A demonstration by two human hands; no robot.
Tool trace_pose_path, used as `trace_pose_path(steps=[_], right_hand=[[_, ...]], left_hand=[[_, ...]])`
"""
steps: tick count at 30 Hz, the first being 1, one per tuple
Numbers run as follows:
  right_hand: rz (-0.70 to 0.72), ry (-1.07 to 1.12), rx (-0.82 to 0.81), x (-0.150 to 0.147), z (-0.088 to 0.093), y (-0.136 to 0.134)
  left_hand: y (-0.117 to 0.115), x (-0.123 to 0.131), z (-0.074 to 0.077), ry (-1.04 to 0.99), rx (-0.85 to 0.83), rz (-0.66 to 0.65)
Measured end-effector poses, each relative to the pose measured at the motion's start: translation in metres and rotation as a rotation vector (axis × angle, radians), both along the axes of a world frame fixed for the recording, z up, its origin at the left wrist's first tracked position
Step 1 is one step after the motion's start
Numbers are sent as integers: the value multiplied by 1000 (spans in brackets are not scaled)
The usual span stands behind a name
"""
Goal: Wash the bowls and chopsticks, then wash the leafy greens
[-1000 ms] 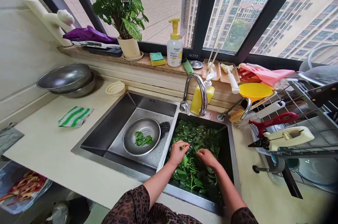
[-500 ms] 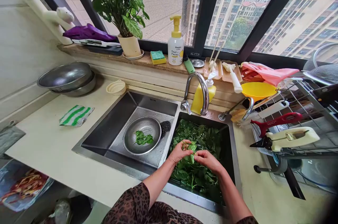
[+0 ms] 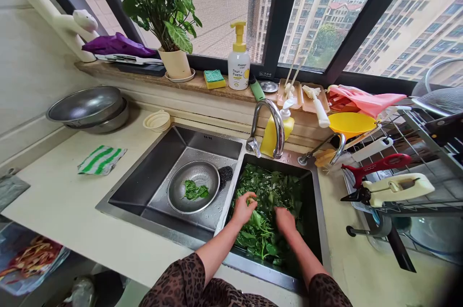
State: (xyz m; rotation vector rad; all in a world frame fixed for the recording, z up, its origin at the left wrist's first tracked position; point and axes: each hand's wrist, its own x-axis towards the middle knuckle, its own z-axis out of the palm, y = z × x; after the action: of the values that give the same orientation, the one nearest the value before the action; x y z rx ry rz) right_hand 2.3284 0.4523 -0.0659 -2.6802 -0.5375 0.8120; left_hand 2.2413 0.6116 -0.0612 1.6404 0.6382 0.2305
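Dark green leafy vegetables (image 3: 269,186) fill the right basin of our brushed stainless-steel double sink (image 3: 155,226), wet and glistening. Our bare left hand (image 3: 244,209) sits in the heap with its grip curled narrow around a few leaves. Our bare right hand (image 3: 285,220) is pressed down into the greens just beside it; its fingertips are buried, so we cannot tell whether that grip is open or closed. Leopard-print sleeves (image 3: 327,291) show at the bottom of the view.

In the left basin, a round perforated steel colander (image 3: 202,174) holds a small clump of the same leaves (image 3: 193,190), with a black mesh scourer (image 3: 226,174) touching its rim. A curved chrome tap (image 3: 278,126) rises behind the basins, in front of a yellow plastic squeeze bottle (image 3: 273,137).

On the cream stone table (image 3: 54,196), a green-and-white striped cloth (image 3: 101,160) lies left of the sink, near two nested steel bowls (image 3: 87,107). A white pump bottle of dish soap (image 3: 238,63) and a yellow-and-green sponge (image 3: 214,79) stand on the wooden window shelf (image 3: 119,73) beside a leafy potted plant (image 3: 155,8). To the right, a wire dish rack (image 3: 419,153) carries red-handled and cream-handled kitchen tools.
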Motion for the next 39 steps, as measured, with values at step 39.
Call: trace_pose_path(steps=[39], right_hand=[[-252, 381, 727, 10, 9, -2]], left_hand=[[0, 2, -2, -130, -357, 6]])
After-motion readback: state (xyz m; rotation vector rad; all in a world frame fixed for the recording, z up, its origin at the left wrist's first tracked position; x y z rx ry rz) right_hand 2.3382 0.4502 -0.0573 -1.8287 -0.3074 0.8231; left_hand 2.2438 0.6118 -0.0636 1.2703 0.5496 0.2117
